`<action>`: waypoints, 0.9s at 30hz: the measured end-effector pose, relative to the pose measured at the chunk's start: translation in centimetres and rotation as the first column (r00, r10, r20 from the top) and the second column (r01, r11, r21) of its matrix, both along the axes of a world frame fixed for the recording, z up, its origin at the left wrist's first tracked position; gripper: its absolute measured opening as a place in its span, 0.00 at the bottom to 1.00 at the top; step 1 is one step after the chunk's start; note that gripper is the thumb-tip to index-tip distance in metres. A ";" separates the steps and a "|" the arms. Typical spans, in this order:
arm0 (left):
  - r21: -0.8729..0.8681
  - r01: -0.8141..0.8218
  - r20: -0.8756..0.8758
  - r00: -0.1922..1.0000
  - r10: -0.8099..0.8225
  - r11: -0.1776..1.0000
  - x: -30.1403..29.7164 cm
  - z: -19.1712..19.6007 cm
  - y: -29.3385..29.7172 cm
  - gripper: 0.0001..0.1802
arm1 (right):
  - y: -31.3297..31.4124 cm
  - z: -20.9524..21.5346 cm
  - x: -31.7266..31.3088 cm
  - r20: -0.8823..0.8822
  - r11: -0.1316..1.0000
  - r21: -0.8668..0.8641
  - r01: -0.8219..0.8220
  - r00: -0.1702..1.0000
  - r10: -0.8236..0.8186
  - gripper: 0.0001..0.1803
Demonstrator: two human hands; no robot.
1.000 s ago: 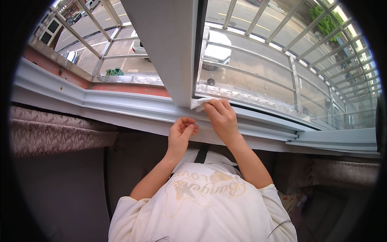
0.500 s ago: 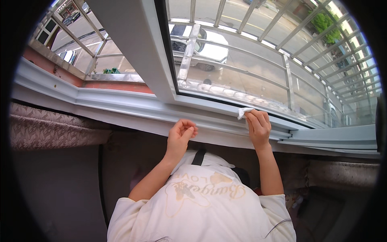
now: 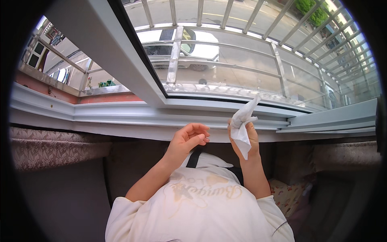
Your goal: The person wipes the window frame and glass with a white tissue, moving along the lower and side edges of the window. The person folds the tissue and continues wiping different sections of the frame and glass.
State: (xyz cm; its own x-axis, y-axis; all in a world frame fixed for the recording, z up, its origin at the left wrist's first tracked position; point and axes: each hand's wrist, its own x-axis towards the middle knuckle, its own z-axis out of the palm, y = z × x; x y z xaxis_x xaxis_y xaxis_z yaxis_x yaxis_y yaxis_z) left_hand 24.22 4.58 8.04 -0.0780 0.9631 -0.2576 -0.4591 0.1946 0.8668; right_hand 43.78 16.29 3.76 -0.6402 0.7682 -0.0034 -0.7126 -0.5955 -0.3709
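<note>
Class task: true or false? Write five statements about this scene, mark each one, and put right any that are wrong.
1. The right hand holds a white cloth. True.
2. The left hand holds a cloth too. False: the left hand looks empty, its fingers loosely curled.
3. A white car stands outside, beyond metal bars. True.
4. The person's shirt is plain black. False: the shirt is whitish, with a print on the front.
5. Patterned fabric hangs at the picture's left, below the window ledge. True.
</note>
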 end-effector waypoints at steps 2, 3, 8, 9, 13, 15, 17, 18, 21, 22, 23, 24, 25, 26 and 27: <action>0.022 0.054 0.040 0.998 -0.055 0.998 -1.0 1.1 -0.3 0.17 | -2.2 0.4 -2.5 -0.061 0.993 -0.034 -0.112 0.992 0.110 0.23; 0.046 0.037 0.083 0.996 -0.041 0.998 -2.0 1.3 -0.7 0.17 | -3.0 0.7 -3.7 -0.044 0.989 -0.028 -0.149 0.988 0.147 0.23; 0.152 -0.021 0.211 0.977 -0.011 0.988 -8.5 1.2 -3.9 0.18 | -6.4 1.7 -10.2 0.038 0.930 -0.082 -0.357 0.932 0.361 0.24; 0.151 -0.030 0.215 0.977 -0.003 0.988 -9.8 1.5 -4.6 0.18 | -7.0 1.9 -11.5 0.064 0.912 -0.107 -0.397 0.912 0.405 0.23; 0.180 -0.104 0.153 0.985 0.076 0.978 -15.3 3.1 -5.7 0.17 | -7.8 4.3 -18.3 0.281 0.901 -0.112 -0.419 0.856 0.434 0.18; 0.197 -0.138 0.109 0.987 0.118 0.971 -18.5 3.6 -5.4 0.15 | -7.2 4.7 -22.3 0.313 0.906 -0.035 -0.421 0.857 0.410 0.17; 0.216 -0.152 0.095 0.986 0.135 0.964 -22.2 3.7 -4.7 0.13 | -6.2 5.4 -26.1 0.341 0.908 0.038 -0.417 0.860 0.380 0.17; 0.227 -0.190 0.096 0.980 0.173 0.955 -23.8 4.0 -4.1 0.10 | -5.7 5.8 -27.9 0.351 0.926 -0.008 -0.377 0.866 0.355 0.15; 0.174 -0.250 0.050 0.968 0.245 0.953 -28.6 4.8 -1.6 0.10 | -3.3 5.6 -33.4 0.301 0.955 0.070 -0.287 0.919 0.254 0.15; 0.184 -0.297 -0.001 0.953 0.302 0.937 -30.0 4.7 -0.8 0.09 | -2.9 6.0 -34.9 0.435 0.968 0.107 -0.226 0.887 0.159 0.15; 0.203 -0.338 -0.054 0.933 0.355 0.919 -31.3 4.7 0.1 0.09 | -2.5 6.6 -36.2 0.552 0.973 0.157 -0.166 0.832 0.053 0.16; 0.224 -0.376 -0.104 0.908 0.406 0.899 -32.6 4.8 0.8 0.09 | -1.4 5.5 -37.1 0.548 0.948 0.303 -0.100 0.832 -0.088 0.16; 0.229 -0.408 -0.134 0.886 0.444 0.884 -33.9 4.4 1.3 0.08 | -1.3 6.1 -37.8 0.614 0.927 0.375 -0.022 0.755 -0.231 0.17; 0.237 -0.438 -0.163 0.862 0.480 0.867 -35.2 4.1 1.8 0.08 | -1.2 6.3 -38.4 0.589 0.844 0.533 0.060 0.689 -0.422 0.18; 0.245 -0.467 -0.192 0.835 0.515 0.849 -36.3 4.0 2.1 0.07 | -1.3 6.5 -39.0 0.529 0.726 0.677 0.125 0.604 -0.597 0.20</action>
State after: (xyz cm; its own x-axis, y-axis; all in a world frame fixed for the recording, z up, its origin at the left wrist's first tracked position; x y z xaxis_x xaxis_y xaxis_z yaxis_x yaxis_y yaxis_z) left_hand -12.09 6.73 12.00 -0.5896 0.8077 0.0066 -0.2235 -0.1710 0.9596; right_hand 4.82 15.00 10.25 -0.2881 0.9406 0.1797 -0.2124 0.1202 -0.9698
